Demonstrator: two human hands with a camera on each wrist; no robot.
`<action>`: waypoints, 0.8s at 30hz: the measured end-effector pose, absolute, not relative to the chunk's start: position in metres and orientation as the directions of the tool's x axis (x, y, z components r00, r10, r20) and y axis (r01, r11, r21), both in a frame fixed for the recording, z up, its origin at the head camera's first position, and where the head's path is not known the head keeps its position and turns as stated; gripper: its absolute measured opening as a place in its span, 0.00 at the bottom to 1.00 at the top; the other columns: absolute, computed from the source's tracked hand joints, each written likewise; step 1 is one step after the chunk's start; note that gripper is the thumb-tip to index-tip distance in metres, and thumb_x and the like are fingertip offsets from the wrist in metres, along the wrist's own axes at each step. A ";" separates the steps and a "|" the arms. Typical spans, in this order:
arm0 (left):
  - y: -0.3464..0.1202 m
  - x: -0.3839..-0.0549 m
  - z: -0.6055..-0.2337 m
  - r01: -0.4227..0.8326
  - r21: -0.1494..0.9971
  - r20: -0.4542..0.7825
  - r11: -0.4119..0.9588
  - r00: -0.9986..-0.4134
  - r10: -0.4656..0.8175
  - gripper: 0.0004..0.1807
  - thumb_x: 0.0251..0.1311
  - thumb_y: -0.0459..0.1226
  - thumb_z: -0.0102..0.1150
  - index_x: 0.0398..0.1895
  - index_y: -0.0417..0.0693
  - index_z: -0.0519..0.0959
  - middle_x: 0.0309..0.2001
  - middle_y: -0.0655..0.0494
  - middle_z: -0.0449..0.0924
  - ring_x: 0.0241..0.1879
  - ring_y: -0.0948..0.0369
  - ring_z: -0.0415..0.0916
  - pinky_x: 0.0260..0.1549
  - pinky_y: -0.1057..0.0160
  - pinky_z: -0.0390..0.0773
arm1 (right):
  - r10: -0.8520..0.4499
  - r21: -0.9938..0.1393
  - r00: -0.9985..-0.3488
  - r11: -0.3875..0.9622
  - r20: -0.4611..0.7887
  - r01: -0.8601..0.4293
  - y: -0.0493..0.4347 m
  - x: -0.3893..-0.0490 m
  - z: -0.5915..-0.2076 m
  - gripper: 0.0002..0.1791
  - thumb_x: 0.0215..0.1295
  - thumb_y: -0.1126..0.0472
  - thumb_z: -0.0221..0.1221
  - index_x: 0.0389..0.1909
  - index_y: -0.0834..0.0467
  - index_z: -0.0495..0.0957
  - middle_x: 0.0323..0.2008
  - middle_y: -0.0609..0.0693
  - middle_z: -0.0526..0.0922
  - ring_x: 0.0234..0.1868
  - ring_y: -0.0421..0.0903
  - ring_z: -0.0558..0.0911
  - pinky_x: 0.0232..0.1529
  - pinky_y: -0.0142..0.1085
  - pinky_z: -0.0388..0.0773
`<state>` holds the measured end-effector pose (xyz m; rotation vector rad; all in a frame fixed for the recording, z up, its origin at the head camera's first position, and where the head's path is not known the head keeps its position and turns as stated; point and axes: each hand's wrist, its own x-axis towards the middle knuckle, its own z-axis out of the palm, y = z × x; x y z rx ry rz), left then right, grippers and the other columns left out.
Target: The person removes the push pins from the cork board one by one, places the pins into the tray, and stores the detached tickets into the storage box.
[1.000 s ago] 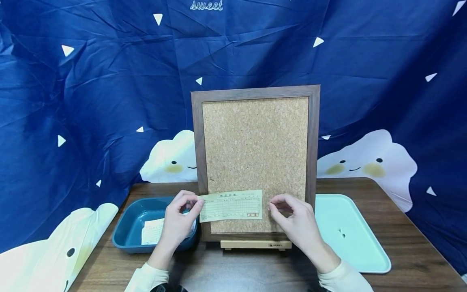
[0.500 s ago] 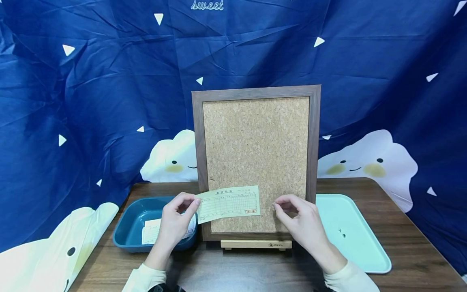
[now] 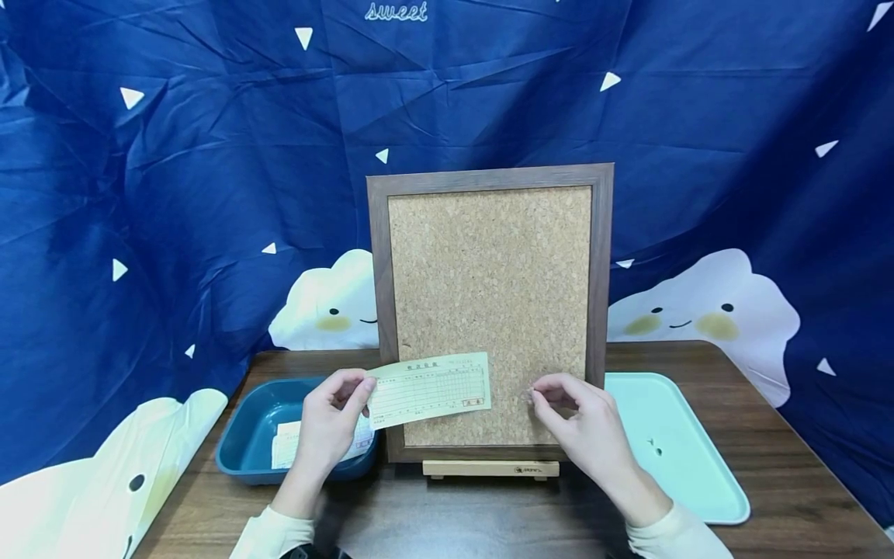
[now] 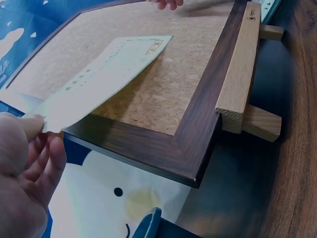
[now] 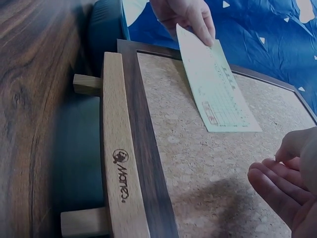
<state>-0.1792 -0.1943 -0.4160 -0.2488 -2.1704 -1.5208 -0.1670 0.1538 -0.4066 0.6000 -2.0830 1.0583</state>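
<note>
My left hand (image 3: 327,423) pinches the left edge of a pale green printed receipt slip (image 3: 431,392) between thumb and fingers. The slip reaches out in front of the lower part of a cork board (image 3: 492,272) with a dark wooden frame, its right end tilted slightly up. In the left wrist view the slip (image 4: 106,74) bows a little and casts a shadow on the cork. Facing the lower right of the board, my right hand (image 3: 583,415) pinches a tiny pin (image 5: 276,157) at its fingertips, mostly hidden by them.
The board leans on a light wooden stand (image 3: 475,469). Left of it is a blue plastic basin (image 3: 240,450) with more paper slips (image 3: 288,446). To the right lies a mint tray (image 3: 687,481) with a few tiny items (image 3: 654,446). A blue curtain (image 3: 209,194) hangs behind.
My left hand has drawn the slip leftward and its right end has risen a little. My right hand has shifted slightly right, so the gap between slip and right fingertips has widened.
</note>
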 end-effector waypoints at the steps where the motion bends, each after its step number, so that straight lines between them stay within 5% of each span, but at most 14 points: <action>1: -0.195 -0.179 -0.416 0.408 0.833 0.482 0.373 -0.867 -0.127 0.03 0.71 0.31 0.69 0.44 0.42 0.88 0.27 0.48 0.85 0.24 0.62 0.79 0.26 0.67 0.80 | -0.081 -0.494 -0.637 0.558 0.767 -0.667 0.155 -0.167 -0.406 0.15 0.54 0.78 0.73 0.35 0.55 0.88 0.30 0.44 0.91 0.31 0.31 0.85 0.33 0.22 0.82; 10: -0.201 -0.177 -0.413 0.400 0.824 0.499 0.400 -0.848 -0.179 0.05 0.71 0.31 0.69 0.45 0.41 0.89 0.30 0.46 0.88 0.25 0.69 0.78 0.24 0.70 0.75 | -0.072 -0.483 -0.623 0.564 0.779 -0.669 0.162 -0.166 -0.406 0.15 0.55 0.78 0.73 0.35 0.55 0.88 0.28 0.44 0.90 0.29 0.27 0.82 0.27 0.23 0.76; 24: -0.210 -0.174 -0.411 0.437 0.831 0.520 0.344 -0.830 -0.200 0.06 0.70 0.27 0.68 0.47 0.35 0.88 0.39 0.37 0.91 0.32 0.74 0.84 0.33 0.74 0.84 | -0.071 -0.466 -0.607 0.574 0.791 -0.674 0.174 -0.165 -0.404 0.16 0.54 0.79 0.73 0.36 0.56 0.87 0.27 0.45 0.90 0.28 0.25 0.81 0.27 0.23 0.74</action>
